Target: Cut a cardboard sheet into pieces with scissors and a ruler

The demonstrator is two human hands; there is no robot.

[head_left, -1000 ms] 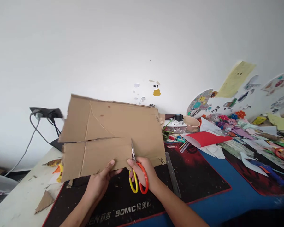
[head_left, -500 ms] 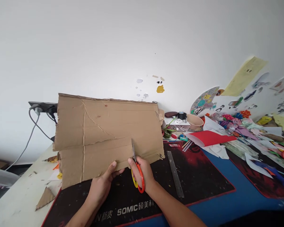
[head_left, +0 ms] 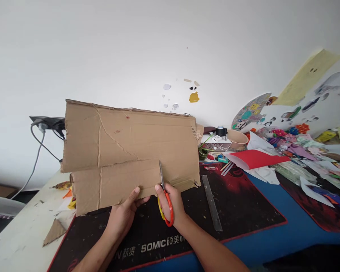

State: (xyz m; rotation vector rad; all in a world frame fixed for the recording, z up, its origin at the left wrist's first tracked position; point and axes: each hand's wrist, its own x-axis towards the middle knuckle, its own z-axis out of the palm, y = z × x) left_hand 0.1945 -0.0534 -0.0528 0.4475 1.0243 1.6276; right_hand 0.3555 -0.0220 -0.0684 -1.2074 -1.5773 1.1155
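A large brown cardboard sheet (head_left: 158, 139) stands tilted up in front of me, creased on its left part. A long slit runs across it from the left edge toward the scissors. My left hand (head_left: 127, 204) grips its lower edge, thumb on the near face and fingers behind. My right hand (head_left: 171, 204) is closed round the scissors (head_left: 169, 207), which have a red and a yellow handle loop. Their blades point up over the cardboard near the slit's right end. Part of the lower blade is hidden, perhaps behind the sheet.
A black desk mat (head_left: 243, 211) lies under my hands, with a metal ruler (head_left: 212, 204) on it. A cardboard scrap (head_left: 53, 231) lies at left. Red paper (head_left: 257, 159), a round beige bowl (head_left: 238, 138) and craft pieces crowd the right. A power strip (head_left: 52, 122) is behind the sheet.
The view has shifted slightly, so the mat and wall items sit differently. The slit in the cardboard looks wider and reaches closer to the scissors. Both hands keep their holds.
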